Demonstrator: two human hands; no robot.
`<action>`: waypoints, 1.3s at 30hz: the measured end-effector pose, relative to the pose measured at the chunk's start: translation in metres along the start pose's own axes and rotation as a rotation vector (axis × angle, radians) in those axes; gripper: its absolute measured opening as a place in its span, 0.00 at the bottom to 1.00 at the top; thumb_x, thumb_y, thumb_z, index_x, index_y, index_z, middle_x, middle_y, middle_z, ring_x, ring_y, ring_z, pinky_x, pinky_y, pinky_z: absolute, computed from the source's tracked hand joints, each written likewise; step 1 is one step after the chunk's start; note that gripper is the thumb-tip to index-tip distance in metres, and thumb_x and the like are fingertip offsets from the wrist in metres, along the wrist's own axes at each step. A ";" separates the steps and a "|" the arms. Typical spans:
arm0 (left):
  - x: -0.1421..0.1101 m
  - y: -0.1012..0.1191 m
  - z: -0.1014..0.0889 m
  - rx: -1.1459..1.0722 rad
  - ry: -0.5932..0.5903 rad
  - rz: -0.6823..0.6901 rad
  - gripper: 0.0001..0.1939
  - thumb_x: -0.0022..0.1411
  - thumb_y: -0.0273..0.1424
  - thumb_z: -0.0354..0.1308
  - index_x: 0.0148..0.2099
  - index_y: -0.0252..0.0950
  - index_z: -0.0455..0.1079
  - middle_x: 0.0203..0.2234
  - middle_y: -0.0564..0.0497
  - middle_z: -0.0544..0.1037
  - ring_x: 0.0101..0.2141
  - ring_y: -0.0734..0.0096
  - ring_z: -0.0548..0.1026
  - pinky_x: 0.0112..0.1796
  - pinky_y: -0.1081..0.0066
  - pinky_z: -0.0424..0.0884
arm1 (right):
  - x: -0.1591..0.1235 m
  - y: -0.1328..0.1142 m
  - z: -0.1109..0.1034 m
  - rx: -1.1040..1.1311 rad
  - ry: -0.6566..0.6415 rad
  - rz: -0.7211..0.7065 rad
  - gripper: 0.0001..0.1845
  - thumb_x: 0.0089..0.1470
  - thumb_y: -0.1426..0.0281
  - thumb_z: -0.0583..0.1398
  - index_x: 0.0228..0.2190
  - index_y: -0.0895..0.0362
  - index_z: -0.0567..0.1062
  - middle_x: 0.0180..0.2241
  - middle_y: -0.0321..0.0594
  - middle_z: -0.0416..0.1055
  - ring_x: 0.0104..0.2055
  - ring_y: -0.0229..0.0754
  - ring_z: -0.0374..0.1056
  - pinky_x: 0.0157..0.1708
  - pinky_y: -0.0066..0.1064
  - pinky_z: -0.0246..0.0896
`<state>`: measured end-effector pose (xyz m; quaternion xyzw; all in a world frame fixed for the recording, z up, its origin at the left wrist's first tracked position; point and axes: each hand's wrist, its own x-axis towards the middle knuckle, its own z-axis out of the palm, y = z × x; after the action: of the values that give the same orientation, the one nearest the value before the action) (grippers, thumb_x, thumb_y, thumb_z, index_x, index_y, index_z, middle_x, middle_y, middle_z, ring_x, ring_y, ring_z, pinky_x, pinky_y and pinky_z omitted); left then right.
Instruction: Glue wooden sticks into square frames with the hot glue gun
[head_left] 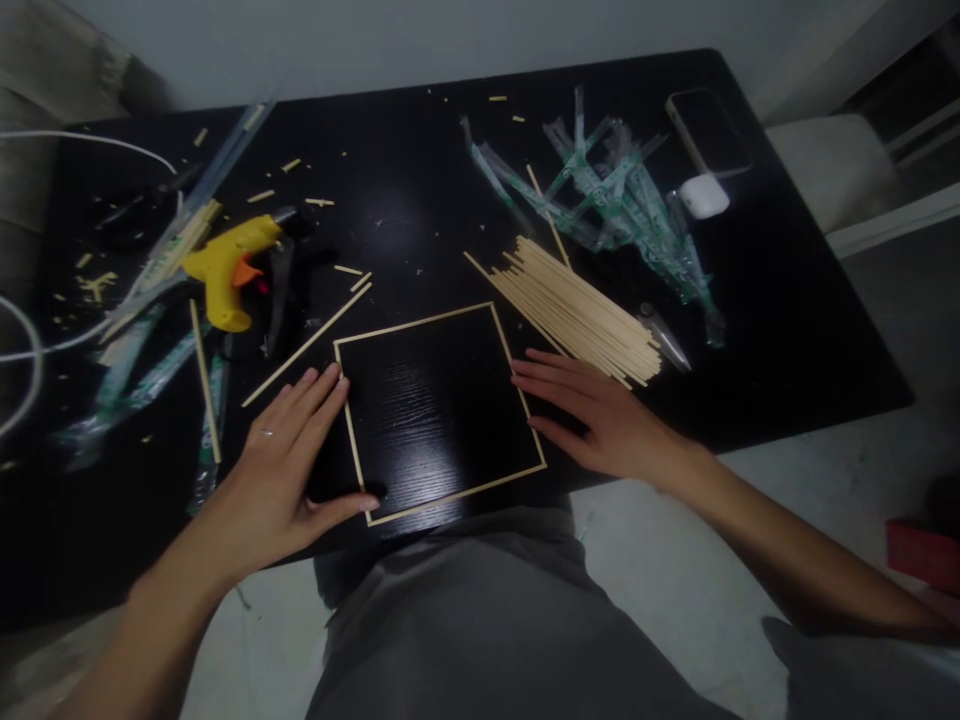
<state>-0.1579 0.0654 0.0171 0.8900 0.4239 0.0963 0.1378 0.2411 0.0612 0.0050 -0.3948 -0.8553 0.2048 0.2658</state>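
Observation:
A four-sided frame of thin wooden sticks [457, 494] lies flat on the black table, near its front edge. My left hand [289, 465] rests open along the frame's left side, fingertips on the stick and thumb at the lower left corner. On the opposite side, my right hand [581, 412] lies with fingers spread, its fingertips touching the right stick. Just beyond the right hand is a bundle of loose wooden sticks [574, 310]. One single stick [307, 343] lies slantwise beyond the left hand.
A yellow glue gun [229, 265] lies at the left among stick offcuts and plastic wrappers [131, 375]. Crumpled wrappers [600, 185], a phone [709, 130] and a white case [703, 196] are at the back right. Scissors [664, 335], partly hidden, lie beside the bundle. White cable [34, 355] loops at far left.

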 end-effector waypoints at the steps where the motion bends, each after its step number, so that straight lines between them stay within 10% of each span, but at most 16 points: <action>1: 0.001 0.003 -0.001 -0.003 0.011 0.005 0.54 0.66 0.60 0.58 0.81 0.42 0.39 0.76 0.36 0.53 0.73 0.34 0.54 0.69 0.36 0.56 | 0.000 0.000 0.000 0.003 0.000 0.002 0.31 0.68 0.71 0.63 0.68 0.49 0.66 0.66 0.44 0.72 0.71 0.52 0.63 0.66 0.57 0.68; 9: 0.023 0.089 0.023 -0.076 0.147 0.079 0.27 0.70 0.31 0.63 0.68 0.34 0.65 0.62 0.37 0.75 0.65 0.46 0.71 0.67 0.42 0.61 | 0.002 -0.001 -0.002 0.022 -0.010 0.014 0.29 0.68 0.71 0.63 0.67 0.50 0.68 0.65 0.45 0.72 0.71 0.51 0.63 0.67 0.55 0.67; 15: 0.042 0.141 0.054 -0.196 0.183 0.025 0.09 0.71 0.25 0.59 0.51 0.37 0.76 0.41 0.46 0.81 0.41 0.61 0.78 0.42 0.60 0.73 | 0.001 0.000 -0.002 0.041 -0.021 0.023 0.28 0.68 0.70 0.62 0.67 0.49 0.68 0.66 0.45 0.71 0.72 0.52 0.62 0.67 0.56 0.66; 39: 0.055 0.148 0.065 -0.313 0.151 -0.028 0.05 0.73 0.26 0.58 0.44 0.39 0.74 0.36 0.50 0.79 0.37 0.64 0.73 0.40 0.61 0.65 | -0.001 0.002 -0.001 0.002 -0.019 0.016 0.24 0.70 0.70 0.61 0.65 0.53 0.70 0.66 0.46 0.71 0.72 0.50 0.61 0.69 0.53 0.65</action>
<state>0.0024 0.0086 0.0072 0.8418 0.4255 0.2258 0.2437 0.2432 0.0615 0.0044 -0.3993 -0.8544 0.2115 0.2566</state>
